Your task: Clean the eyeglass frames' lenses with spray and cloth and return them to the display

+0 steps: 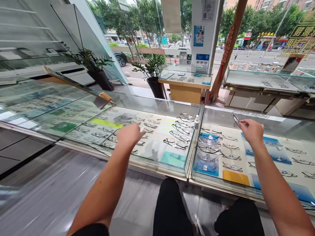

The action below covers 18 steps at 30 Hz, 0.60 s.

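Observation:
My right hand [253, 131] is raised over the right-hand part of the glass display counter [197, 144]. Pinched between its thumb and fingers is a pair of eyeglasses [235, 120], seen nearly edge-on. My left hand [130, 135] is above the counter's left part, its fingers curled forward and its thumb pointing right. What those fingers hold, if anything, is hidden; a blurred grey patch [125, 117] shows just beyond them. Rows of eyeglasses [180, 129] lie beneath the glass around both hands. A small white bottle [196, 122] stands upright by the joint between the counter parts.
A framed tabletop mirror [73, 84] leans on the counter at left. Potted plants [154, 83] stand beyond it, near a wooden display table [184, 89]. Another glass case [261, 78] is at back right. A slanted brown post [227, 49] rises by the window.

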Each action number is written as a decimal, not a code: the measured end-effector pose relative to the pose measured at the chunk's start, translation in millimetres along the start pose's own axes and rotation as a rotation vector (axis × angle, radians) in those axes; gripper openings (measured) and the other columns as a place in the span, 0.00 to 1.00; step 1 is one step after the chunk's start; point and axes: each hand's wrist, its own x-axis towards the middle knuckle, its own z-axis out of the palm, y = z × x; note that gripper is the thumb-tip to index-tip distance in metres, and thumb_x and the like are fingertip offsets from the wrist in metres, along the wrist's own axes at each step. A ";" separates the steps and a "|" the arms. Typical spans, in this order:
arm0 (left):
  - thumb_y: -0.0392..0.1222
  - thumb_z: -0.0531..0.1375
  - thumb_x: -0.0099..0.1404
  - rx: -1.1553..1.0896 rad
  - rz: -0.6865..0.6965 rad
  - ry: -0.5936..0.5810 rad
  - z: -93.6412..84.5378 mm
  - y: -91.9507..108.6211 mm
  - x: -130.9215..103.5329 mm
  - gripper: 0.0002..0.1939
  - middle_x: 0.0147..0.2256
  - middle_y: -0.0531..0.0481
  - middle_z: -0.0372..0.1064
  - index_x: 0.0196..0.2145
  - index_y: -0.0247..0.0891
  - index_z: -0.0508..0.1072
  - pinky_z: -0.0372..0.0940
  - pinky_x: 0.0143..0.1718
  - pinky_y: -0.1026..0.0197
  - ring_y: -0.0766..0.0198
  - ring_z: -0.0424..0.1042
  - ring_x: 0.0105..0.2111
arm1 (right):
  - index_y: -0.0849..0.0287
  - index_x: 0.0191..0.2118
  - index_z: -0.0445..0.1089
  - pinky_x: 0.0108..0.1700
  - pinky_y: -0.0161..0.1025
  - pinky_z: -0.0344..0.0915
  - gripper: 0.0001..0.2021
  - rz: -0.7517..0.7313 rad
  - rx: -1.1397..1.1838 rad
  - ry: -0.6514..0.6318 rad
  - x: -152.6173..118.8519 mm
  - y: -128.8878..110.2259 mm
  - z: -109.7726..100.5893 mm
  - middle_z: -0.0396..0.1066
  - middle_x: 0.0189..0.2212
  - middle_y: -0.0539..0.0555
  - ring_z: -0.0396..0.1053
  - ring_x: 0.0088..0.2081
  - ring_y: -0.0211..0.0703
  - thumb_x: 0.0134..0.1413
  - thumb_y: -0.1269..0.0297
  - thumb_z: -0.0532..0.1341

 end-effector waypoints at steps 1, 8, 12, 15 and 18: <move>0.51 0.66 0.65 0.040 -0.042 -0.053 5.4 -10.6 4.1 0.14 0.45 0.28 0.80 0.37 0.35 0.80 0.69 0.45 0.43 0.34 0.79 0.47 | 0.57 0.40 0.82 0.44 0.49 0.54 0.23 0.007 0.016 0.013 -2.8 2.2 1.2 0.77 0.30 0.58 0.69 0.34 0.52 0.66 0.48 0.54; 0.47 0.58 0.70 0.052 -0.146 0.040 22.0 -37.6 -1.5 0.17 0.51 0.30 0.79 0.49 0.38 0.81 0.71 0.45 0.48 0.38 0.79 0.51 | 0.56 0.40 0.82 0.44 0.47 0.52 0.22 -0.018 0.093 -0.004 -8.9 1.7 12.4 0.80 0.33 0.59 0.69 0.36 0.52 0.66 0.48 0.55; 0.46 0.53 0.72 0.047 -0.155 0.033 20.7 -50.7 -6.4 0.19 0.46 0.36 0.81 0.48 0.41 0.82 0.70 0.43 0.50 0.40 0.79 0.49 | 0.56 0.40 0.82 0.45 0.48 0.52 0.20 0.008 0.101 -0.043 -10.4 -0.2 10.8 0.80 0.34 0.59 0.70 0.37 0.52 0.64 0.51 0.56; 0.49 0.54 0.71 0.027 -0.082 0.062 24.9 -61.8 -4.7 0.18 0.45 0.38 0.81 0.46 0.42 0.81 0.69 0.42 0.51 0.39 0.79 0.48 | 0.56 0.41 0.83 0.47 0.49 0.54 0.19 0.024 0.105 -0.067 -11.2 -3.1 9.8 0.80 0.35 0.60 0.70 0.38 0.53 0.63 0.52 0.56; 0.52 0.54 0.70 -0.019 0.000 0.057 32.5 -69.0 3.4 0.19 0.45 0.34 0.81 0.44 0.40 0.80 0.69 0.42 0.51 0.40 0.80 0.47 | 0.56 0.40 0.83 0.47 0.50 0.55 0.20 0.004 0.116 -0.067 -11.5 -5.2 10.6 0.80 0.35 0.60 0.70 0.38 0.53 0.64 0.52 0.55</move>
